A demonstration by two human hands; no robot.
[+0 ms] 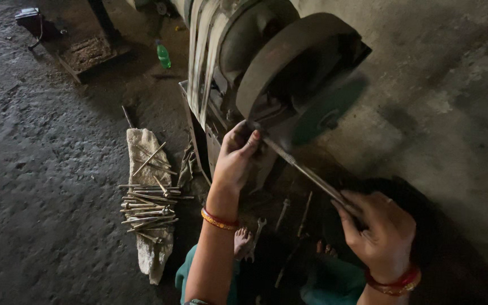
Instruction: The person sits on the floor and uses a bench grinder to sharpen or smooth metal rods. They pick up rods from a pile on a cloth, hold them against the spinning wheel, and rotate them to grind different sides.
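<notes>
The left hand point(237, 155) is closed around the upper part of a long metal rod point(306, 171), with the thumb on top, very near the grinder point(272, 68). The right hand point(380, 231) holds the lower end of the same rod in a closed grip, so both hands carry it together. The rod runs slanted from the right hand up to the left hand, and its upper tip lies at the green wheel point(329, 110), which looks blurred; I cannot tell if the tip touches it. Both wrists wear red and gold bangles point(219, 219). On the floor point(40, 169), to the left of the left arm, a pale stone slab point(152, 254) carries a pile of thin rods point(149, 206), most lying crosswise. Below the hands, near the person's bare toes point(243, 240), a wrench point(258, 229) and some more rods lie in shadow. Farther away, a green bottle point(164, 55) stands on the floor beside the grinder.
</notes>
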